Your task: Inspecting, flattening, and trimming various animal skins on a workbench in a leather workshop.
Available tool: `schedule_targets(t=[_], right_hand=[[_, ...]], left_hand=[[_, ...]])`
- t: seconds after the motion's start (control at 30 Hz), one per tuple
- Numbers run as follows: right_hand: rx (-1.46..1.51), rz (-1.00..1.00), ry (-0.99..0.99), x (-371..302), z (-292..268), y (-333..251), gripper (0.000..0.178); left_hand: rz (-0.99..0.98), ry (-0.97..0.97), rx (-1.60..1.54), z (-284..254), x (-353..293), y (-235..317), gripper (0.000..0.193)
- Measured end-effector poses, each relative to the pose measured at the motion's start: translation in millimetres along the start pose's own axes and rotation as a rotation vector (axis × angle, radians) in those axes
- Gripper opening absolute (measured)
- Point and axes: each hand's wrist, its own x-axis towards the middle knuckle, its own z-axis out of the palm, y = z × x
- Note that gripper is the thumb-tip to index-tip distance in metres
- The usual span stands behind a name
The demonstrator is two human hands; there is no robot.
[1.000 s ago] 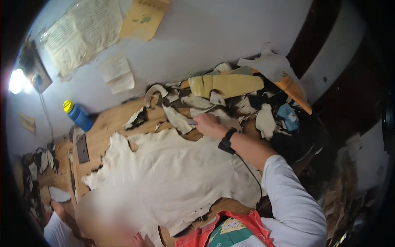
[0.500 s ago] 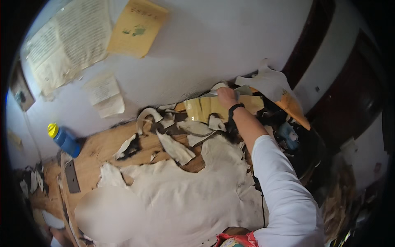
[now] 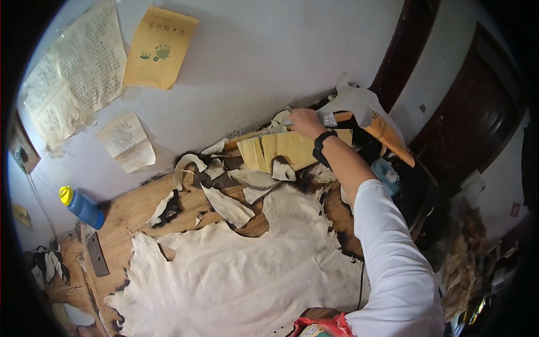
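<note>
My right hand [image 3: 306, 122], with a black watch on the wrist, reaches to the table's far edge by the wall. Its fingers are curled down among pale scraps [image 3: 279, 121]; what they grip is hidden. Just right of the hand is a silvery crumpled piece [image 3: 328, 119]. Below the wrist lies a folded yellow paper sheet [image 3: 286, 149]. A large pale hide [image 3: 224, 275] with dark hairy edges spreads over the near part of the wooden table [image 3: 140, 196]. My left hand is not in view.
Several hide offcuts [image 3: 227, 206] lie between the hide and the wall. At left stand a blue bottle [image 3: 85, 209] with a yellow cap and a dark flat strip [image 3: 97, 254]. An orange-yellow envelope [image 3: 387, 136] lies under a pale skin [image 3: 359, 101] at far right.
The view has shifted slightly. My right hand stays at the far edge; the silvery piece and an orange-brown edge now show beside it.
</note>
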Motion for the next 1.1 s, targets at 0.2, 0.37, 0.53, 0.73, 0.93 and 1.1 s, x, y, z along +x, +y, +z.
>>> schedule_targets(t=[0.2, 0.37, 0.53, 0.73, 0.93, 1.1], right_hand=[[-0.145, 0.051, 0.505, -14, -69, 28, 0.023], [0.011, -0.212, 0.842, -37, -160, 3, 0.017], [0.594, -0.436, -0.014, -118, -172, -131, 0.022], [0.793, -0.630, -0.656, -217, -71, -205, 0.022], [0.691, -0.610, -0.448, -267, -34, -189, 0.034], [0.526, -0.570, -0.449, -280, -29, -150, 0.053]], left_hand=[[-0.069, -0.045, 0.124, 1, -3, 2, 0.068], [-0.003, -0.012, 0.147, 16, -7, -19, 0.067], [0.006, 0.114, 0.104, 26, -9, -37, 0.068], [0.038, 0.150, 0.127, 26, -3, -27, 0.058], [0.047, 0.187, 0.064, 24, -11, -26, 0.056], [0.058, 0.302, 0.071, 23, -16, -9, 0.050]])
